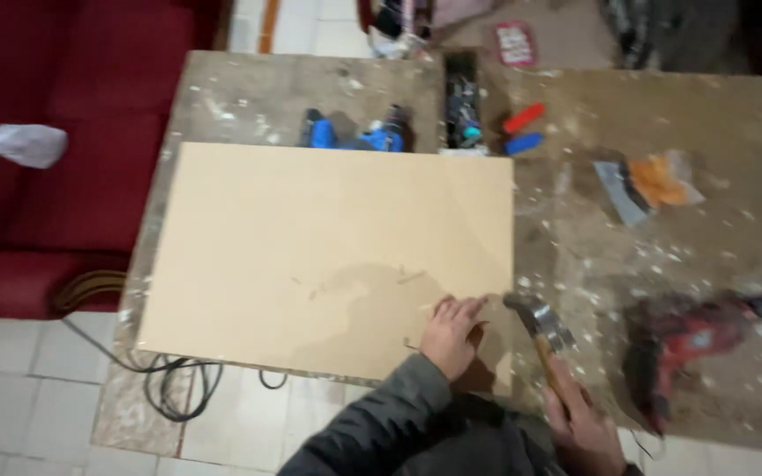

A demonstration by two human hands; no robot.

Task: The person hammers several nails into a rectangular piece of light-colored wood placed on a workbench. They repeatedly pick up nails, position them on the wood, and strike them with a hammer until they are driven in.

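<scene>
A large pale tan board (319, 247) lies flat on a dusty workbench (593, 238). My left hand (451, 333) rests flat on the board's near right corner, fingers apart, with a few small nails or marks beside it. My right hand (586, 430) grips the wooden handle of a claw hammer (541, 326). The steel hammer head hovers just off the board's right edge, close to my left fingertips.
A red power drill (694, 339) lies on the bench at right. A blue drill (354, 134), red and blue items (522, 128) and an orange-and-grey scraper (650, 183) sit farther back. A red sofa (55, 150) stands left; cables (178, 383) trail on the tiled floor.
</scene>
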